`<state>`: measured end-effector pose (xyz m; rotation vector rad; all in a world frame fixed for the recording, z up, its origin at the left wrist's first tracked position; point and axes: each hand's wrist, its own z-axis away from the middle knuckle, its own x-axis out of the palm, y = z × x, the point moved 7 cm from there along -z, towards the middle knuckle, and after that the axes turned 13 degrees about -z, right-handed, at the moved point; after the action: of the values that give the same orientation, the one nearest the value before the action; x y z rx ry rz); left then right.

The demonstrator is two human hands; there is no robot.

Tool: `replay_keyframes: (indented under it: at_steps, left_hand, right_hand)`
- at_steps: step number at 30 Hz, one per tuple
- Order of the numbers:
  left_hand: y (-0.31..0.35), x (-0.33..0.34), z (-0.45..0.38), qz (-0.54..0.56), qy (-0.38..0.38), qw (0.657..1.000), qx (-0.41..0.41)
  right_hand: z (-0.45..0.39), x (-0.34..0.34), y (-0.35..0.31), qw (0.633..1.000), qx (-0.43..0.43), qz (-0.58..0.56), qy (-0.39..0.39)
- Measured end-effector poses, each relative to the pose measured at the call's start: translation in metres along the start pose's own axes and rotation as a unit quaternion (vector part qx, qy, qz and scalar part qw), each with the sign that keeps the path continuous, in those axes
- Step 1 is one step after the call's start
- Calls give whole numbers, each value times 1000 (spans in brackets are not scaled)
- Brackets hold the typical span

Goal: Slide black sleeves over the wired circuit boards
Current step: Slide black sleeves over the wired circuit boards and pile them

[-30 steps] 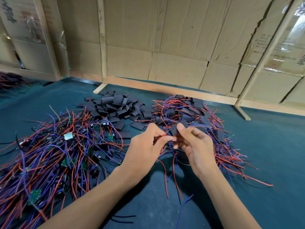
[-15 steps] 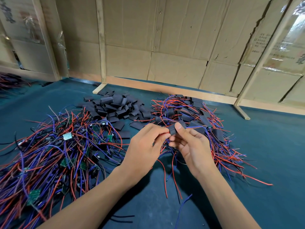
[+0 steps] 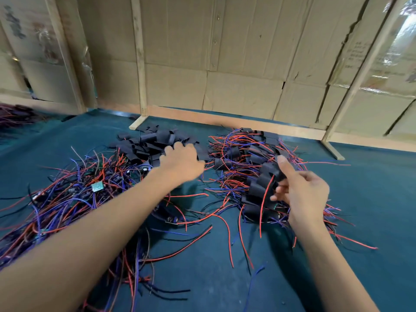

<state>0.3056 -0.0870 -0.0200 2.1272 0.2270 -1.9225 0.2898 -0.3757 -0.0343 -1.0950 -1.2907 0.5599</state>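
A makeshift assembly workshop: flattened brown cardboard sheets (image 3: pixel 236 64) nailed to bare pale wooden battens (image 3: pixel 139 57) wall off the bench, a dark teal felt-like covering (image 3: pixel 371 199) lies over the work surface, and it carries heaps of red and blue wired green circuit boards (image 3: pixel 67 199) and loose black sleeves (image 3: pixel 150 143).

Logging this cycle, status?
Left hand open, over loose sleeve pile. Right hand pinches a sleeved board above finished pile. Nothing blocking.
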Motion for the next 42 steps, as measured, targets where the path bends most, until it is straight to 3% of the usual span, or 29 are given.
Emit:
replay_keyframes:
  at_steps: [5,9,13,22,26,29,32,36,42]
  left_hand:
    - [-53,28,-30,-168,-93,981,-11]
    - [-55,20,-39,-211,-54,975,30]
    - [-44,17,-43,-173,-45,983,34]
    - [-42,26,-39,-104,26,991,-74]
    - [-45,24,-37,-32,28,996,-80]
    - [-55,24,-37,17,-21,996,-90]
    - [-50,19,-34,-3,-71,997,-21]
    - [-24,24,-11,-67,-156,973,157]
    - [-17,19,10,-127,-117,960,222]
  right_hand:
    - [-5,-11,4,999,-22,3,30]
    - [3,-7,0,996,-76,11,49]
    - [17,6,2,993,-113,32,15]
    - [40,25,12,983,-145,80,-83]
    - [64,46,20,948,-196,174,-179]
    - [84,60,30,929,-212,200,-229]
    - [97,70,31,894,-259,246,-270]
    - [102,73,31,865,-290,284,-294]
    - [101,72,32,857,-277,318,-297]
